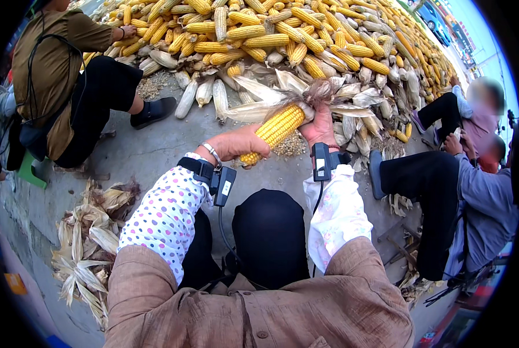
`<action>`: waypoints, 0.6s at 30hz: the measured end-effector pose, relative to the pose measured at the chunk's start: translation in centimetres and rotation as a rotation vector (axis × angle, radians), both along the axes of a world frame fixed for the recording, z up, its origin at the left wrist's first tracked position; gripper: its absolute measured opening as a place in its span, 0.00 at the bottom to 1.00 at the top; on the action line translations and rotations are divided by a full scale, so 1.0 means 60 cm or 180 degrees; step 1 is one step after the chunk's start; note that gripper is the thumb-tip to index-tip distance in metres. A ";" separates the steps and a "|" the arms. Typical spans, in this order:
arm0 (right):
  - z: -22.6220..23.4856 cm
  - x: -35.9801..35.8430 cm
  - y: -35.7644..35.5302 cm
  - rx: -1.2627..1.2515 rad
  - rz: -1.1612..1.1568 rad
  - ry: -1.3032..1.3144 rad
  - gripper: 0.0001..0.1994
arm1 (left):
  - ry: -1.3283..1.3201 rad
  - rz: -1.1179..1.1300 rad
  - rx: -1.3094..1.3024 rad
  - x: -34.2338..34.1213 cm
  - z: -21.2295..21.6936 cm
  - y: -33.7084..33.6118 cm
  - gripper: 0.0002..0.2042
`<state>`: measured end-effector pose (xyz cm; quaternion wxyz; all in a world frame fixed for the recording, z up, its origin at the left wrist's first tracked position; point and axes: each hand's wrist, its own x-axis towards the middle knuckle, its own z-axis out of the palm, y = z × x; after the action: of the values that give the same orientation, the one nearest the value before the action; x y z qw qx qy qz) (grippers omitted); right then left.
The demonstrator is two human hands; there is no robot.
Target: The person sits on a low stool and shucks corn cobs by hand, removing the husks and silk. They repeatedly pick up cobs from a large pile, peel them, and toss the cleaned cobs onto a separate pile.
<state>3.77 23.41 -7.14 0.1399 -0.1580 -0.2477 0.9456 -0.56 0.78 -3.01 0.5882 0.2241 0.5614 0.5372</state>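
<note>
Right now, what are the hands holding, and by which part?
One yellow corn cob: the left hand grips its bare lower end, the right hand holds the upper end where the husks are peeled back.

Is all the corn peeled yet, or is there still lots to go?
Lots is done: a big pile of bare yellow cobs lies ahead, and dry husks sit on the ground. In hand now: the left hand holds one cob while the right hand grips its peeled-back husk. Left: pale cobs still in husks at the pile's near edge.
</note>
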 end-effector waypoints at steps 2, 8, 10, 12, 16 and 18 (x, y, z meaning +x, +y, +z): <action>-0.003 -0.007 -0.002 -0.0014 -0.0128 0.0085 0.14 | -0.0217 -0.0064 0.0061 -0.002 -0.001 -0.003 0.20; -0.002 -0.022 -0.010 0.0182 -0.0529 -0.0251 0.15 | -0.0820 0.0048 -0.0002 0.010 -0.011 0.005 0.17; 0.001 -0.023 -0.007 0.0257 -0.0439 -0.0147 0.15 | -0.0868 0.0183 0.0016 0.018 -0.016 0.011 0.16; 0.001 -0.024 -0.002 0.0580 -0.0535 -0.0052 0.15 | -0.0908 0.0280 0.0036 0.017 -0.020 0.017 0.16; -0.009 -0.026 0.006 0.1048 -0.0610 0.0513 0.16 | -0.1034 0.0541 0.0160 0.014 -0.014 0.023 0.16; -0.018 -0.027 0.009 0.1049 -0.0982 0.0486 0.16 | -0.0978 0.0730 0.0107 0.021 -0.003 0.030 0.17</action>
<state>2.12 23.98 -8.22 0.3249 -0.0971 -0.3603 0.8690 0.68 2.59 -3.18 0.5981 0.0837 0.4778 0.6380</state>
